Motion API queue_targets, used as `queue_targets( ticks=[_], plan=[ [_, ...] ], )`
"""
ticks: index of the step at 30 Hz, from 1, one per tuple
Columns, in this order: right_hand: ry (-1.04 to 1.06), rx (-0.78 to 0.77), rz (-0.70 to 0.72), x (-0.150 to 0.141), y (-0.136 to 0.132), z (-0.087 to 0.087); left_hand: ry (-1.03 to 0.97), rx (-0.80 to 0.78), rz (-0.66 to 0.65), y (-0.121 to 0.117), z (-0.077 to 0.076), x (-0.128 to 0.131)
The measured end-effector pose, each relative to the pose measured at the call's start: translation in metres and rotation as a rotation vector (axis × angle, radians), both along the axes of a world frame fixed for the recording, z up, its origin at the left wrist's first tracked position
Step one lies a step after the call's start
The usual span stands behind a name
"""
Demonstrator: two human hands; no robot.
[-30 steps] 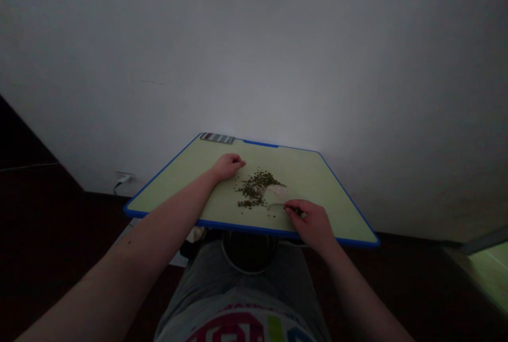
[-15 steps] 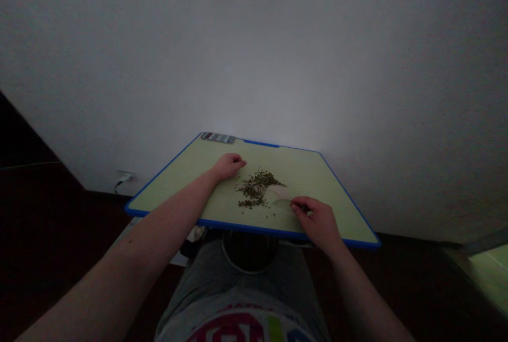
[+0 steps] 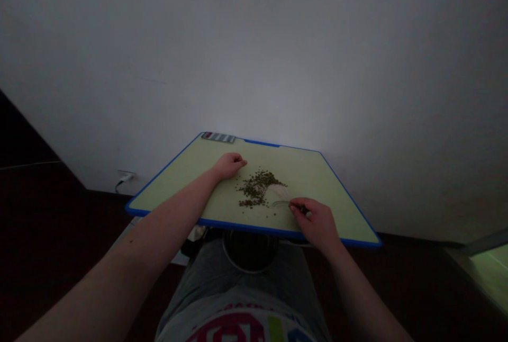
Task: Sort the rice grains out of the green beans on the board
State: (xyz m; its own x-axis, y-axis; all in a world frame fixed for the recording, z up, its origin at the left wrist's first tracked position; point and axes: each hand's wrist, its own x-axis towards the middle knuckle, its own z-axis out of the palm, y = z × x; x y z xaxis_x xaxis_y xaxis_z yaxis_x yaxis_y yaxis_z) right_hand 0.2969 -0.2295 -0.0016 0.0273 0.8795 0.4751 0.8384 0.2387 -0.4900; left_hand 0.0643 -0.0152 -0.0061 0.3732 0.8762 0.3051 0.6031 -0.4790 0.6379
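Note:
A pale green tabletop with a blue rim [image 3: 186, 172] stands over my lap against a white wall. A scatter of small dark green beans [image 3: 256, 188] lies at its middle, beside a whitish patch [image 3: 281, 192]. My left hand [image 3: 229, 164] rests curled in a loose fist on the table just left of the beans. Near the front edge, my right hand [image 3: 315, 220] is closed on the handle of a small spoon [image 3: 282, 204], whose bowl points left toward the beans.
A grey striped strip [image 3: 217, 137] lies at the table's far left corner. Under the front edge, between my knees, sits a dark round bowl [image 3: 249, 251]. A wall socket with a cable [image 3: 124, 177] is at lower left. The floor around is dark.
My right hand with the spoon shifted slightly up and right from one second ago, then stayed almost still. My left hand has not moved.

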Motion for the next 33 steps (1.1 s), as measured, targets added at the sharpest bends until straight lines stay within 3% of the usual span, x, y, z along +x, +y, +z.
queue_targets(
  ticks=[22,33],
  plan=[
    [-0.019,0.008,0.031,-0.012,0.006,0.001,0.019,0.034,-0.002,0.004,-0.004,0.0],
    [-0.023,0.018,-0.06,-0.004,0.009,0.001,0.026,0.032,0.011,0.004,-0.004,0.0]
  ],
)
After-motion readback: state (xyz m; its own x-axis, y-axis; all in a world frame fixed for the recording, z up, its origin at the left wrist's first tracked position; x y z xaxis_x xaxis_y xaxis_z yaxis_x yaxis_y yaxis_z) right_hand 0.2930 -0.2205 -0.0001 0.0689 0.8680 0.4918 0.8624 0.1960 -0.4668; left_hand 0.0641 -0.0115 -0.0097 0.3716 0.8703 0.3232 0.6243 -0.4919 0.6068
